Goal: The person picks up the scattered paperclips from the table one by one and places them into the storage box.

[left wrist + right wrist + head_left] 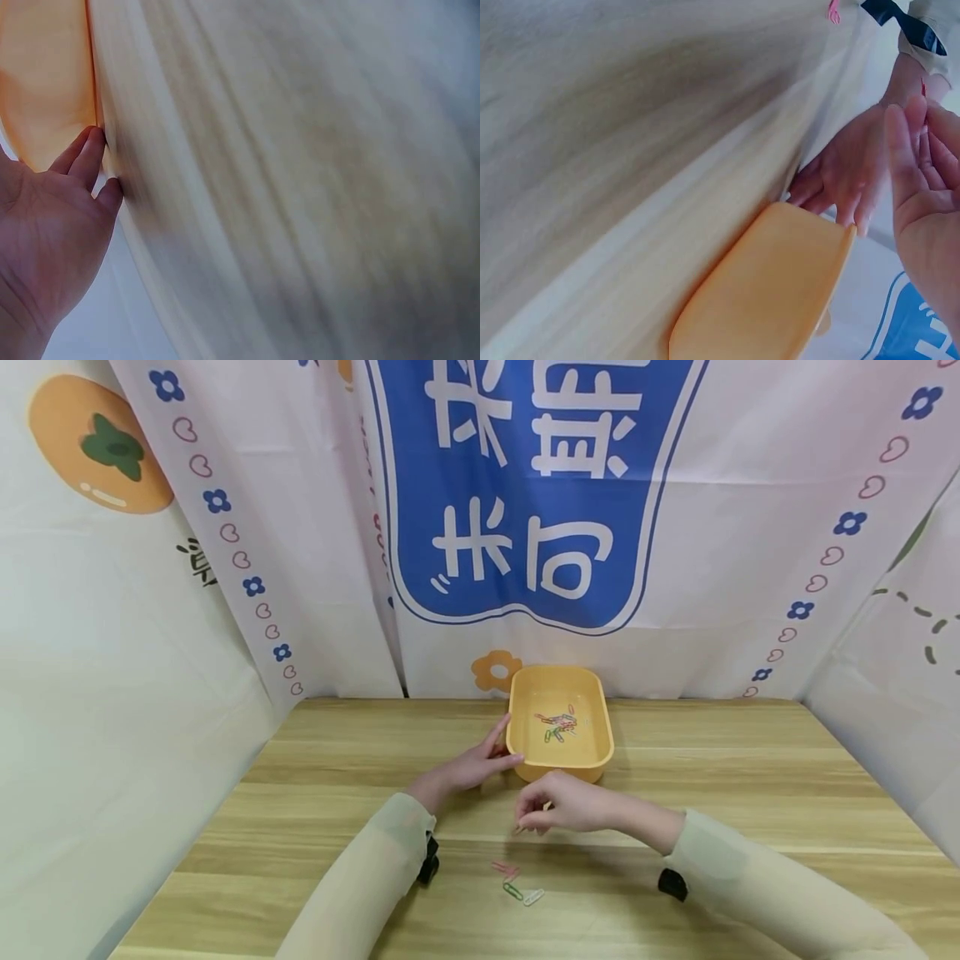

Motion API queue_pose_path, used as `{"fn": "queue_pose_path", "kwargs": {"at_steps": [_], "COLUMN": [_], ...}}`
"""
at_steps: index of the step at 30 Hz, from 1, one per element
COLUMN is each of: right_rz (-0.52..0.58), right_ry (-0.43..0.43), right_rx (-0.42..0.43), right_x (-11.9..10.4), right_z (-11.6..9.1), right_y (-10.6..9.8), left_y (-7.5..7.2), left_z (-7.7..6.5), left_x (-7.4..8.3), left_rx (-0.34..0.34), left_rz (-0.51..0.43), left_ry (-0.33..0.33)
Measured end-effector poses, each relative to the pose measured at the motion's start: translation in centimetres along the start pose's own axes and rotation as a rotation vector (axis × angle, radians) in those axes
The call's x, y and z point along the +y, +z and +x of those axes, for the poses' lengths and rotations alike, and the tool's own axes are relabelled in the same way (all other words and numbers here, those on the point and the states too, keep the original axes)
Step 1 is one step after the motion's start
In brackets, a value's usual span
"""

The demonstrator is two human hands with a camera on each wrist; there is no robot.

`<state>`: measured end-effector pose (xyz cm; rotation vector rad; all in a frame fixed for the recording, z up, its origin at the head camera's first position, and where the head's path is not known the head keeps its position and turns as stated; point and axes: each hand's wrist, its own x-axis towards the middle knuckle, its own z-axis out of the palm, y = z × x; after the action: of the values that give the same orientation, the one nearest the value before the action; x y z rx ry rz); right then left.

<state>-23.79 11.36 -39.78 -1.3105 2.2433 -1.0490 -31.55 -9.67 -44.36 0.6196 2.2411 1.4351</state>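
A yellow plastic tub (561, 770) stands at the back of the table, with several coloured paper clips (557, 724) lying inside. My left hand (474, 766) rests against its left front corner, fingers extended along the wall and rim. The left wrist view shows that hand (56, 225) touching the tub (49, 82). In front of the tub, my right hand (564, 803) pinches a small paper clip between thumb and fingertips; its red tip (923, 88) shows in the right wrist view. Nearer me lie pink paper clips (506, 867), a green one (513, 891) and a white one (533, 897).
The wood-grain table (750, 793) ends at the back against a hanging white cloth (720, 568) with a blue printed panel (525, 552). White cloth also stands along the left and right sides. Dark bands (672, 884) circle both wrists.
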Motion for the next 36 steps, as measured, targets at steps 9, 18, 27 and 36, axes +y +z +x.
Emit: {"fn": "queue_pose_path", "kwargs": {"at_steps": [9,18,27,36], "right_rz": [0.053,-0.033,-0.088,-0.15], "right_ry": [0.028,0.034,0.069,0.132], "right_rx": [0.113,0.202,0.281,0.369], "right_x": [-0.5,-0.4,-1.1,0.4], "right_z": [-1.0,-1.6,-1.7,-0.5], "right_y": [-2.4,-5.3,-8.9,-11.3], "left_y": [0.0,0.0,0.0,0.0], "left_z": [-0.1,0.1,0.2,0.1], "left_x": [0.1,0.1,0.0,-0.1], "left_rx": [0.008,-0.001,-0.002,0.01], "left_rz": [0.021,0.014,0.028,0.042], "left_ry": [-0.013,-0.022,-0.027,-0.035]}}
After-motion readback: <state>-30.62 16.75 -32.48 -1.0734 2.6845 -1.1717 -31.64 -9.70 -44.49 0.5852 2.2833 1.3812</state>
